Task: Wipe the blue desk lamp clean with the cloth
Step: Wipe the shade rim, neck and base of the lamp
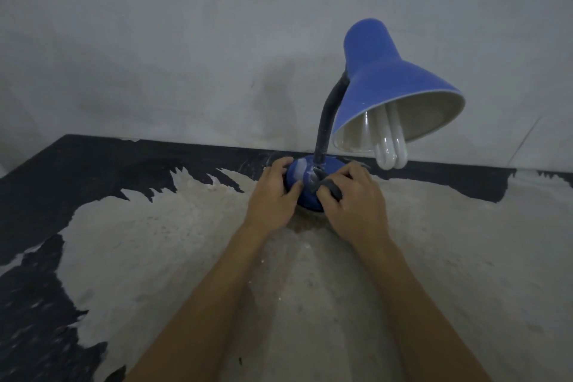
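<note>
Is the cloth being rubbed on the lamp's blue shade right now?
No, the right hand presses the dark cloth against the lamp's round base, well below the shade.

Worn black-and-pale table (155,242), blue lamp (387,77) standing on it

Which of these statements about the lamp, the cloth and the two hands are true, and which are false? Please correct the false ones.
1. The right hand holds a dark cloth against the lamp base. True.
2. The left hand holds the shade. False: it grips the base.
3. The blue shade opens toward the right, and the bulb shows. True.
4. The lamp lies on its side. False: it stands upright on its base.
5. The neck is blue. False: it is black.
</note>
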Available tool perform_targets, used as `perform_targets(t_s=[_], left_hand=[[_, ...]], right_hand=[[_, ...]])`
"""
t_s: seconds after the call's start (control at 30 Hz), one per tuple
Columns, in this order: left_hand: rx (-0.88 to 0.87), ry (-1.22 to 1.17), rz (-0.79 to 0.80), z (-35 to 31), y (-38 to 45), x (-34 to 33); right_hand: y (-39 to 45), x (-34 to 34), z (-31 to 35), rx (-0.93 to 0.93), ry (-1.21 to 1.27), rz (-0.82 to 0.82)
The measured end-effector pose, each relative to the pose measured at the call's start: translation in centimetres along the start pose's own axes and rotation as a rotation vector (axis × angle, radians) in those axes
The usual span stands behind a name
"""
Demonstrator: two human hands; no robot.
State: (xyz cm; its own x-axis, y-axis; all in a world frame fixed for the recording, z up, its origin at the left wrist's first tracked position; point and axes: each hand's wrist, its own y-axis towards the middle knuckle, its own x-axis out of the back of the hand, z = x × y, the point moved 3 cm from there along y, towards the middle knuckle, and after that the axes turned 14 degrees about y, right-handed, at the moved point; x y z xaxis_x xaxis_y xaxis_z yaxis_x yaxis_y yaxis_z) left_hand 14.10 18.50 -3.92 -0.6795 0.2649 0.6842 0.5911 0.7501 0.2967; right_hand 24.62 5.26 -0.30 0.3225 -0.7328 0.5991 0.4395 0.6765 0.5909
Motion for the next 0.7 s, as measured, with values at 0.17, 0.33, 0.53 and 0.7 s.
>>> perform_targets(t_s=[0.17,0.33,0.53,0.7], left_hand=[[0.005,-0.010,0.010,0.1,0.0,-0.2],[0.017,0.020,0.015,0.2,0.2,-0.3],[0.007,0.022,0.004,0.2,0.0,-0.2],[0.006,0.034,-0.011,-0.1,-0.2,0.1]], right_hand=[[0.3,1.6,-0.3,-0.159,-0.072,-0.013],[0.4,2.9,-1.3,-0.135,-0.036,-0.115],[0.6,1.0,0.1,0.052,-0.074,-0.023],[0.2,0.1,0.4,0.002,-0.115,0.042]])
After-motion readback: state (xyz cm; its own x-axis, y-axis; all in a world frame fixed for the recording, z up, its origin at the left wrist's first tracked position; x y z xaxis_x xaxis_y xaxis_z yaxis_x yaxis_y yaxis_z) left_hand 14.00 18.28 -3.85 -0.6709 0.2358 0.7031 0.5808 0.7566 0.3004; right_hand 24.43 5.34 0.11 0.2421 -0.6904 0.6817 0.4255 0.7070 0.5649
